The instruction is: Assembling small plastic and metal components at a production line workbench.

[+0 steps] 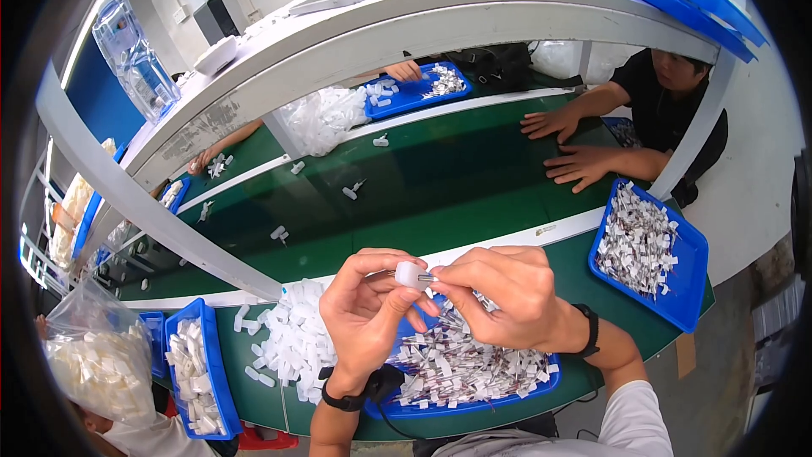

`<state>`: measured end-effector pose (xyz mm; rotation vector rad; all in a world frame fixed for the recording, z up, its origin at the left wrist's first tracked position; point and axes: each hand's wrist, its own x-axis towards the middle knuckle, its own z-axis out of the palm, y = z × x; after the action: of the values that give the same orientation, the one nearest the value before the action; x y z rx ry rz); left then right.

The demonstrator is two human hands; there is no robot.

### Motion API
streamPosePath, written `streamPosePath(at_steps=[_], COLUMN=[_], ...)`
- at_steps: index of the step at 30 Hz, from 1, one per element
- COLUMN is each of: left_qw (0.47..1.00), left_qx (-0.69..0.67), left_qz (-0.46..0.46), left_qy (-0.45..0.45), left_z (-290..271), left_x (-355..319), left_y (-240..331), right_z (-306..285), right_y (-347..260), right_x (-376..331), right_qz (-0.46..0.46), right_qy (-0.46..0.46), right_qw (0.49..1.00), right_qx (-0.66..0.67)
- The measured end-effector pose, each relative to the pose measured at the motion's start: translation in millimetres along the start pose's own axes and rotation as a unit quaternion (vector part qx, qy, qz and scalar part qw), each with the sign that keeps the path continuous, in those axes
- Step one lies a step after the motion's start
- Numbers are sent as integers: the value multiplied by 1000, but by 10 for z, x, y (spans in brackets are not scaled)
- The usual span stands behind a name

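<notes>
In front of me, my left hand [365, 309] pinches a small white plastic housing [408, 274] between thumb and fingers. My right hand [507, 296] closes on a small part with thin metallic leads [426, 278], held against the housing's right end. How deep the leads sit inside is too small to tell. Below both hands lies a blue tray [554, 375] heaped with white-ended wired parts [474, 364]. A loose pile of white housings [296, 338] rests on the green bench just left of my left hand.
A green conveyor belt [440, 190] carries scattered pieces beyond the bench. Another blue tray [697, 264] of wired parts stands right; a blue tray [222, 364] of white pieces and a filled plastic bag [101, 364] are left. A co-worker's hands [554, 123] rest across the belt, under a shelf frame [406, 34].
</notes>
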<state>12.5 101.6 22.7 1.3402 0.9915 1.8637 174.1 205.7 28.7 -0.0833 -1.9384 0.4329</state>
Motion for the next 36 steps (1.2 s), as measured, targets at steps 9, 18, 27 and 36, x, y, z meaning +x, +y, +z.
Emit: streamPosePath(at_steps=[9,18,27,36], left_qw=[995,994,993,926], left_qx=[76,101,113,304], left_qz=[68,49,-33,-213], left_qy=[10,2,-7,72], left_z=[-8,-12,-33,-776], left_x=[2,-14,78,448], left_y=[-39,-54,39,-657], right_z=[-44,-84,-149,-540], right_y=[17,33,117,192], right_x=[7,-12,16,177], right_qz=[6,6,63,136], right_qy=[-38,-76,-116,-43], right_qw=[999,997,991,983], right_qx=[12,-16,-13,-112])
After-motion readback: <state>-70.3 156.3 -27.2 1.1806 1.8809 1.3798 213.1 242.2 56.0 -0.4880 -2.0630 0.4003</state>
